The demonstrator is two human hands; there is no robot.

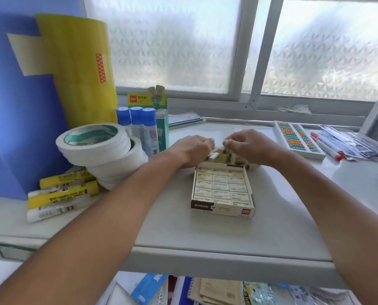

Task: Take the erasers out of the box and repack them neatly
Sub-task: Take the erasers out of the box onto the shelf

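Hands are meeting just beyond the far end of the box (222,211), over a loose pile of erasers (222,154). Left hand (191,150) is lying knuckles-up with fingers curled down around the left side of the pile, gripping erasers; one white-ended eraser is poking out under its fingers. Right hand (247,148) is hovering a bit higher, fingers bent and bunched, pinching something small at the fingertips above the pile; too blurred to say exactly what, likely one eraser. Both forearms are reaching in from the near edge, bare.

Box is sitting open on the pale table (172,227), near the middle, lengthwise away from the viewer, brown and white printed front wall facing the near side. Inside it, packed erasers (221,187) are lying flat in tidy rows, three across, filling the visible layer. Loose pile is touching or just beside the box's far wall; cannot tell which.

Left of the hands, tape rolls (95,142) are stacking up in a leaning tower, with glue sticks (137,119) standing behind and a green carton (159,119) beside them. Yellow-labelled packs (62,192) are lying at the near left. Yellow roll (78,69) and blue boards (18,128) are leaning at the back left. On the right, bead abacus (298,135) and red-capped markers (326,146) are lying flat. Frosted window (172,40) is running behind.
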